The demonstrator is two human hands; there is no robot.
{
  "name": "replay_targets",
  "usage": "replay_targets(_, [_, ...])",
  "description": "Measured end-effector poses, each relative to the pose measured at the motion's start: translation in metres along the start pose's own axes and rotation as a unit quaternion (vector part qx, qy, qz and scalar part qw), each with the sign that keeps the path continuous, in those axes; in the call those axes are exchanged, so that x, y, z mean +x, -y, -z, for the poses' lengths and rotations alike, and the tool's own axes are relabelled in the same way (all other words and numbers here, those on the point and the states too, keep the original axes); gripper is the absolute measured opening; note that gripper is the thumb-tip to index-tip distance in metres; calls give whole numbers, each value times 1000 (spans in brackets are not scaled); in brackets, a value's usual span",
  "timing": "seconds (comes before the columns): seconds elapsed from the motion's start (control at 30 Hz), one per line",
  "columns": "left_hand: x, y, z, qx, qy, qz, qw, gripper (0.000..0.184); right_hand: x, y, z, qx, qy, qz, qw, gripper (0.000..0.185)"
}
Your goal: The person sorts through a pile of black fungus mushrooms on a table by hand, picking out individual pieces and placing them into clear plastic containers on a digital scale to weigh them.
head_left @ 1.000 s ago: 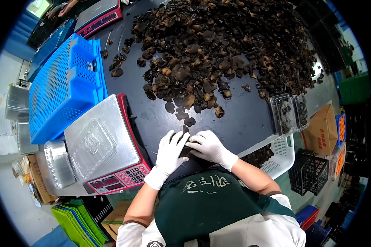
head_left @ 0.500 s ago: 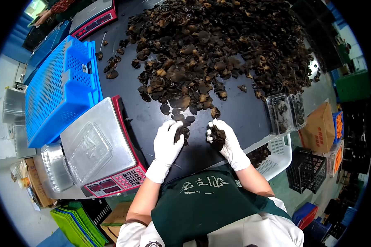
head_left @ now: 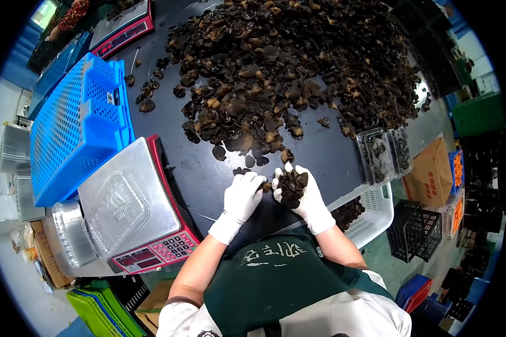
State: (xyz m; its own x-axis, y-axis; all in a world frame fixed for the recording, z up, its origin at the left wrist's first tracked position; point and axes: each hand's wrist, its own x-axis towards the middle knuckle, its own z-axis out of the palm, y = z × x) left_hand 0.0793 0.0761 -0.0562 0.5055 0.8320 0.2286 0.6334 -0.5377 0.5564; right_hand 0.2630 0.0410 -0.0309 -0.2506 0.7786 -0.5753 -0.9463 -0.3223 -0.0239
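My left hand (head_left: 243, 196), in a white glove, is curled above the dark tabletop with its fingers drawn together. A small brownish wood ear mushroom (head_left: 266, 186) shows at its fingertips. Close by on the right, my gloved right hand (head_left: 312, 202) is turned palm up and cups a clump of dark wood ear mushrooms (head_left: 292, 188). Just beyond my hands, a few loose pieces (head_left: 251, 160) lie apart from the large mushroom heap (head_left: 275, 73). What lies under my left palm is hidden.
To the left stands a red-framed scale (head_left: 157, 247) with a clear plastic lid (head_left: 121, 208) on its plate, beside blue crates (head_left: 67, 129). Clear boxes (head_left: 376, 151) sit at the table's right edge, above a white basket (head_left: 379, 210). A second scale (head_left: 121, 36) stands farther back.
My left hand has moved right, towards my right hand, and its fingers have drawn in. The right hand has turned upward, showing a larger clump. Fewer loose pieces lie by my left hand.
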Motion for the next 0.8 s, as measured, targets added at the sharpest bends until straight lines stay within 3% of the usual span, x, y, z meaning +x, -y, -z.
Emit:
replay_targets(0.07, [-2, 1, 1, -44, -22, 10, 999, 37, -3, 0, -3, 9, 1, -6, 1000, 24])
replay_targets(0.1, [-4, 2, 4, -202, -47, 75, 975, 33, -4, 0, -5, 19, 13, -13, 1000, 24])
replay_targets(0.13, [-6, 3, 9, -353, -71, 139, 923, 29, -5, 0, -6, 30, 25, -21, 999, 25])
replay_targets(0.17, [-5, -7, 23, -523, -55, 267, 807, 23, -6, 0, -7, 47, 19, -30, 998, 26])
replay_targets(0.2, [-7, 2, 40, -616, 22, 377, 691, 27, -6, -1, -8, 50, 26, -35, 998, 25])
replay_targets(0.3, [-20, 5, 72, -813, -34, 392, 428, 28, -3, -5, -11, 51, 22, -51, 997, 25])
replay_targets(0.33, [-27, 10, 80, -837, -41, 382, 390, 33, -2, -8, -15, 46, 44, -58, 996, 26])
replay_targets(0.4, [-38, 8, 112, -856, -78, 348, 375, 36, 0, -12, -22, 35, 53, -64, 996, 26])
replay_targets(0.43, [-42, 2, 138, -839, -110, 335, 415, 38, 2, -13, -24, 17, 54, -62, 996, 26])
replay_targets(0.5, [-58, 2, 182, -736, -220, 298, 567, 46, 2, -16, -30, -4, 64, -65, 996, 26])
replay_targets(0.53, [-74, 12, 202, -615, -281, 312, 667, 44, 2, -17, -32, -8, 67, -69, 995, 25])
replay_targets(0.57, [-80, 19, 223, -544, -322, 263, 729, 36, 2, -19, -34, -17, 63, -65, 996, 25])
replay_targets(0.63, [-99, 48, 249, -276, -374, 266, 844, 28, 5, -22, -35, -37, 42, -61, 997, 24])
replay_targets(0.67, [-101, 59, 261, -225, -366, 309, 849, 26, 7, -25, -36, -46, 41, -62, 996, 24])
replay_targets(0.73, [-111, 87, 269, -142, -314, 318, 883, 23, 12, -30, -44, -44, 9, -75, 996, 22])
replay_targets(0.8, [-118, 110, 262, 2, -252, 298, 921, 28, 19, -35, -49, -86, 53, -110, 989, 20])
